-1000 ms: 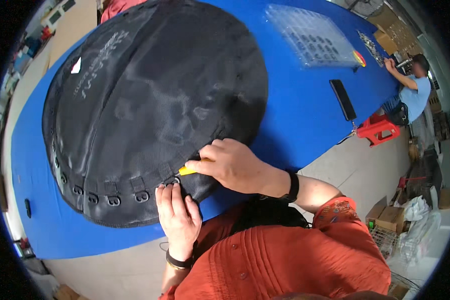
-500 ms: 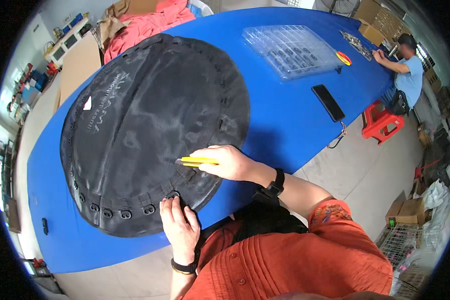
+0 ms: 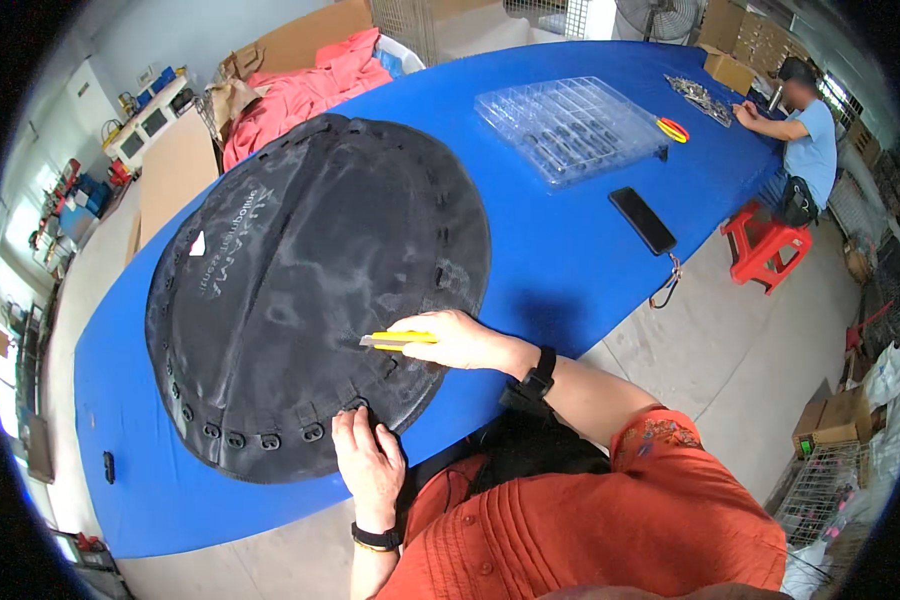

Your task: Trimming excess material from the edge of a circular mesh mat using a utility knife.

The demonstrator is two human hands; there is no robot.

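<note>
A large round black fabric cover (image 3: 350, 240) lies on the blue table (image 3: 530, 260), a row of small black plastic buckles (image 3: 270, 441) along its near rim. My right hand (image 3: 460, 340) holds a yellow utility knife (image 3: 400, 341) over the cover, its blade pointing left. Whether the blade touches the fabric I cannot tell. On the cover's near edge rests my left hand (image 3: 372, 462), fingers stretched out, the fingertips against one of the buckles and partly hiding it. A small white scrap (image 3: 198, 243) sits on the cover's left part, near some printed lettering.
Toward the back right are a clear compartment box (image 3: 575, 130), orange-and-yellow-handled scissors (image 3: 673, 129) and a pile of small metal parts (image 3: 700, 98). A phone (image 3: 642, 220) lies nearer. One co-worker (image 3: 810, 140) is at the far end beside a red stool (image 3: 765, 248). A black piece (image 3: 108, 467) lies left.
The whole view has shifted slightly, so the table and cover sit lower in it. Both hands keep nearly the same places on the cover, the knife still in my right hand.
</note>
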